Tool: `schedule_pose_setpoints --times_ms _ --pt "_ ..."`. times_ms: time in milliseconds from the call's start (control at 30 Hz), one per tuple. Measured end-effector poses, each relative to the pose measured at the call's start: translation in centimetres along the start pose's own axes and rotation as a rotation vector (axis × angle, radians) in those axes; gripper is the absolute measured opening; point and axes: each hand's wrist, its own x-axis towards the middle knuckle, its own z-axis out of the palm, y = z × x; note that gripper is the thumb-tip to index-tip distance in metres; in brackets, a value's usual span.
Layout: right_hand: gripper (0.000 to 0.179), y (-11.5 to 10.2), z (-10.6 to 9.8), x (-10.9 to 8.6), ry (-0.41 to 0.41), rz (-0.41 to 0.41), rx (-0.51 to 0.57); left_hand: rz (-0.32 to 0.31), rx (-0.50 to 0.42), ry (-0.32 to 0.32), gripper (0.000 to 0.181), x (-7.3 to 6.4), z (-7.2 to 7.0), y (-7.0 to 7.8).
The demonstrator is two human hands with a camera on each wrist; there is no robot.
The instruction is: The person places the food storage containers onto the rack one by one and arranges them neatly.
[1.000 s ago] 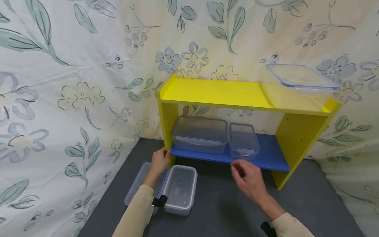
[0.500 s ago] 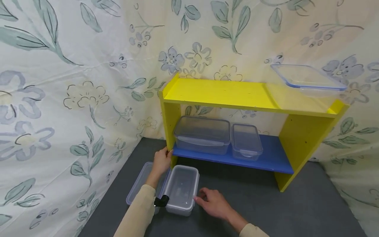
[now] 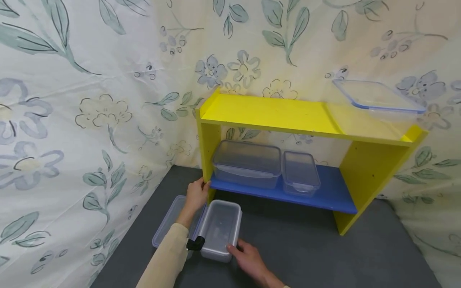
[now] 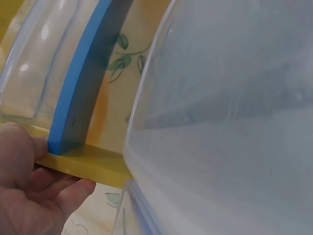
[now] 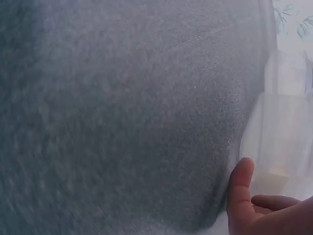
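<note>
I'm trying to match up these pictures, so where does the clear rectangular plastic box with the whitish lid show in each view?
Head: the clear plastic box with whitish lid is below centre, right hand at its near right corner.
Left wrist: the box fills most of the right half.
Right wrist: the box is at the right edge, above that hand.
Shared landmark: the pale leaf-printed fabric backdrop.

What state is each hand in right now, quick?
Left hand: closed, gripping the yellow side panel.
Right hand: touching the white-rimmed container at its near right corner; whether it grips cannot be told.
</note>
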Motion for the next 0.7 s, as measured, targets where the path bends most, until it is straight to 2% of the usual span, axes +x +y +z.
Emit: schedule_pose_setpoints --times_ms 167,333,533,700 --pt "0.046 -0.1 0.4 -0.02 0.001 0.086 0.112 -0.003 0.015 -0.009 0.017 0.01 -0.19 0.12" --pt "0.044 -0.17 0.79 -0.16 0.051 0.113 0.193 -0.011 0.022 -0.006 0.017 -0.02 -0.18 0.25" --pt "0.042 0.01 0.7 -0.12 0.072 0.161 0.355 -0.006 0.032 0.0 0.018 -0.02 -0.02 0.26" --pt "0.053 0.27 0.32 0.02 0.138 0.206 0.493 -0.012 0.021 0.001 0.017 0.0 0.12 0.23"
